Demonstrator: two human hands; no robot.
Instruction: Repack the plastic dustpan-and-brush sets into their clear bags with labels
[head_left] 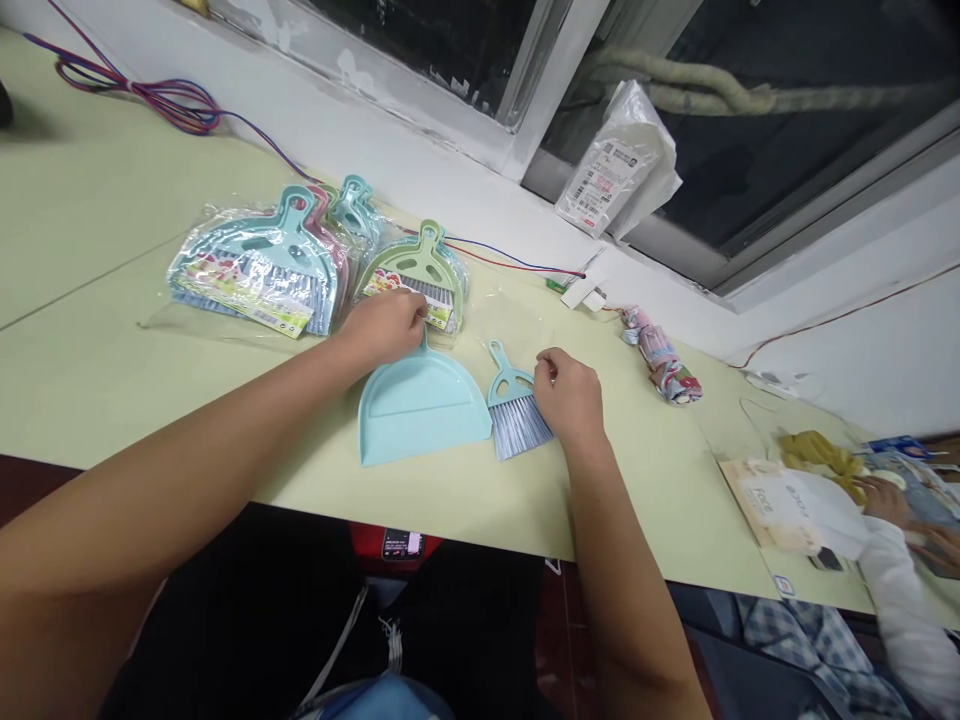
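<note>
A light blue dustpan lies on the table in front of me, its wide edge towards me. My left hand is closed around the top of its handle, which the fingers mostly hide. Just right of the pan lies a small matching hand brush with grey-blue bristles pointing my way. My right hand rests against the brush's right side with fingers curled; whether anything is between them is hidden. Beyond my left hand sits a bagged green dustpan set with a printed card.
Stacked bagged dustpan sets stand at back left. Coiled cable runs along the wall. A plastic packet leans at the window, and a patterned cloth bundle lies right. Far right, another person's sleeve reaches over a paper bag.
</note>
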